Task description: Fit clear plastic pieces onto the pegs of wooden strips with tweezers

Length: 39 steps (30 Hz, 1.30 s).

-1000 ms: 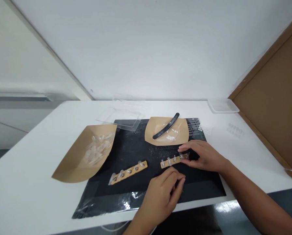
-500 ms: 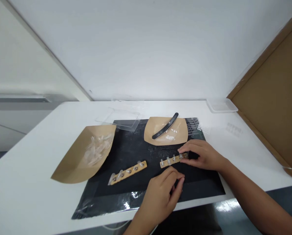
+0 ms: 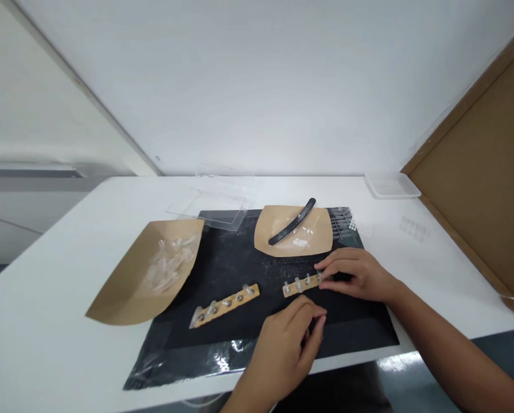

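Left strip (image 3: 233,301), right strip (image 3: 292,289): yellow-tan. Mat (image 3: 225,261): black. Left tray (image 3: 123,289), right tray (image 3: 263,229): brown. File (image 3: 293,223): black. Table (image 3: 54,310): white.

- Beyond the right fingers (image 3: 335,266), a paper tray (image 3: 266,230) and file (image 3: 292,223) block the way.
- Left of the left fingers (image 3: 302,311), a studded strip (image 3: 233,301) obstructs.
- Between it and the right fingers' pegged strip (image 3: 303,285), bare mat (image 3: 270,287) gives passage.

Both hands are bare. The left hand (image 3: 288,344), towards six o'clock, has a rounded back and a slender wrist (image 3: 257,385); a thin pale sliver (image 3: 273,408) shows beside that wrist, too small to tell whether it is worn. The right hand (image 3: 360,275), at four o'clock, has slim fingers (image 3: 338,266) and a long, bare forearm (image 3: 450,350) that widens towards the frame's edge.
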Each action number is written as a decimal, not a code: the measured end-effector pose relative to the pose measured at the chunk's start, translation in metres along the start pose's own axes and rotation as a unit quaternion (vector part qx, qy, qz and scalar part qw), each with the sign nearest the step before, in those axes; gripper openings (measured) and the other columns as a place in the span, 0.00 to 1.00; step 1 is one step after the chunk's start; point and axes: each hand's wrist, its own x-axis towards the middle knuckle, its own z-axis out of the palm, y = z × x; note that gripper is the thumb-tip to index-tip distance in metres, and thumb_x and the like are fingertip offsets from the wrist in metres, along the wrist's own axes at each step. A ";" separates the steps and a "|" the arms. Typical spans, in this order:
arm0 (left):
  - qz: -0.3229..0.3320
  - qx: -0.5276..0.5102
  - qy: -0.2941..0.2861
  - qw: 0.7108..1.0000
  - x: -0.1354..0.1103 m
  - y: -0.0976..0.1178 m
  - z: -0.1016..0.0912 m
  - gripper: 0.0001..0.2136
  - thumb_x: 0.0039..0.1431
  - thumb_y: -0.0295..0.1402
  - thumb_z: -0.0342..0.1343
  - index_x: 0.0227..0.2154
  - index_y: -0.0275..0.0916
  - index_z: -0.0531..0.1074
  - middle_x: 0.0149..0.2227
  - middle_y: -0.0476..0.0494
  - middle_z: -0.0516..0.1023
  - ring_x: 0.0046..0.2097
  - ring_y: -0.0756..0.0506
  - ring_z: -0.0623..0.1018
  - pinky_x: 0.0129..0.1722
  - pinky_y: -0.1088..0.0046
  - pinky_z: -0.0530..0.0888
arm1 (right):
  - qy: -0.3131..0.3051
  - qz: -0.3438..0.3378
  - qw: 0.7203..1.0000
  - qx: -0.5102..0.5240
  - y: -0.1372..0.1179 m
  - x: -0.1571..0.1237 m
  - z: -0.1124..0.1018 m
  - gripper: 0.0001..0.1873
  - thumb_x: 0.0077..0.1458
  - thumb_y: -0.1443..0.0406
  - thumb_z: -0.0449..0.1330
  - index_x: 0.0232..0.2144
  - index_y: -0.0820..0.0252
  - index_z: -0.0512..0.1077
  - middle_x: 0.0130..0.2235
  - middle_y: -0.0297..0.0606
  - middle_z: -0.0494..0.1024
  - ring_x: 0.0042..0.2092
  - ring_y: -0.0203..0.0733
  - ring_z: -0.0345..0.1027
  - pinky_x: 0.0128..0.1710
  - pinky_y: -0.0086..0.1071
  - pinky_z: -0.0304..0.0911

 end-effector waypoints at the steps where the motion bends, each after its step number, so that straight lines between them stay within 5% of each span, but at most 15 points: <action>1: 0.000 -0.001 -0.002 1.000 0.000 0.000 0.000 0.07 0.72 0.27 0.52 0.45 0.39 0.75 0.37 0.45 0.79 0.30 0.50 0.77 0.31 0.75 0.73 | 0.001 0.002 1.000 -0.005 -0.001 0.000 0.000 0.09 0.63 0.63 0.70 0.45 0.51 0.78 0.48 0.38 0.85 0.48 0.41 0.81 0.48 0.37 0.79; 21: -0.013 -0.009 -0.019 1.000 -0.001 -0.001 -0.001 0.07 0.72 0.27 0.52 0.46 0.40 0.74 0.38 0.44 0.79 0.30 0.50 0.77 0.32 0.74 0.74 | -0.041 -0.064 0.982 -0.174 -0.006 -0.006 0.003 0.07 0.67 0.64 0.65 0.47 0.56 0.75 0.53 0.42 0.84 0.48 0.46 0.81 0.43 0.41 0.75; 39: -0.018 -0.003 -0.023 1.000 0.002 0.001 -0.003 0.07 0.70 0.24 0.53 0.46 0.40 0.74 0.38 0.45 0.78 0.29 0.51 0.76 0.29 0.75 0.71 | 0.020 -0.058 0.984 -0.166 0.000 -0.008 0.011 0.04 0.65 0.66 0.68 0.39 0.58 0.75 0.44 0.39 0.83 0.43 0.39 0.78 0.41 0.35 0.71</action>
